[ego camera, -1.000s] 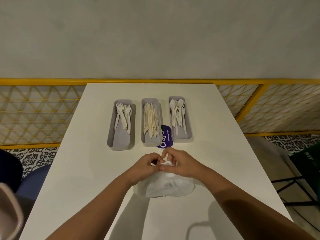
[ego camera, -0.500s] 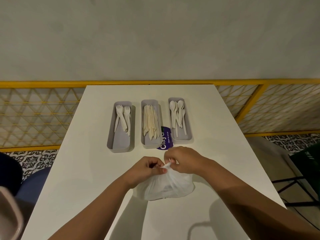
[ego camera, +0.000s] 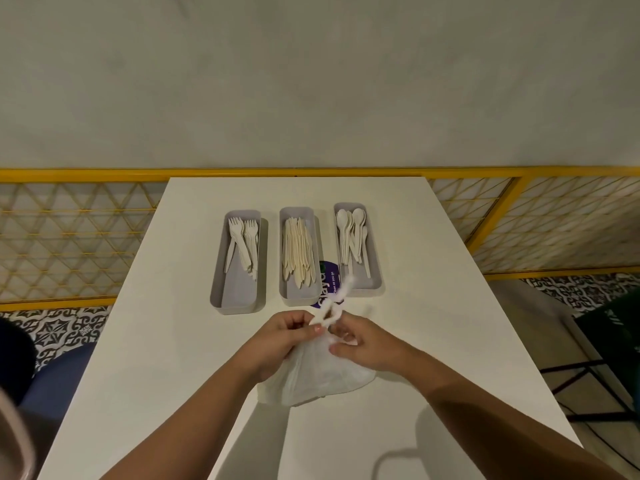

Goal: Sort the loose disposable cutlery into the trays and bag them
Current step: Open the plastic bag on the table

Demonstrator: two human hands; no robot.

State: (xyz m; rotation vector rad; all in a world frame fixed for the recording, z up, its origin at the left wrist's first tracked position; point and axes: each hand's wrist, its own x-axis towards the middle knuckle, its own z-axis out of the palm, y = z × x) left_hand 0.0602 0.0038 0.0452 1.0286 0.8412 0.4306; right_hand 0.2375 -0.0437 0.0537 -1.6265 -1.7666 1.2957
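We pinch the white bag point(ego camera: 322, 372) with left hand point(ego camera: 291, 336) and right hand point(ego camera: 363, 344), just before the trays point(ego camera: 298, 301); its handles point(ego camera: 337, 299), bunched a moment ago, now stand twisted, suggesting knotting is under way.

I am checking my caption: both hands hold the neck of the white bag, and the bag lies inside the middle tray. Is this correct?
Only the place is wrong. The head view shows the left hand and right hand holding the neck of the white bag, but the bag lies on the table, nearer the person than the middle tray.
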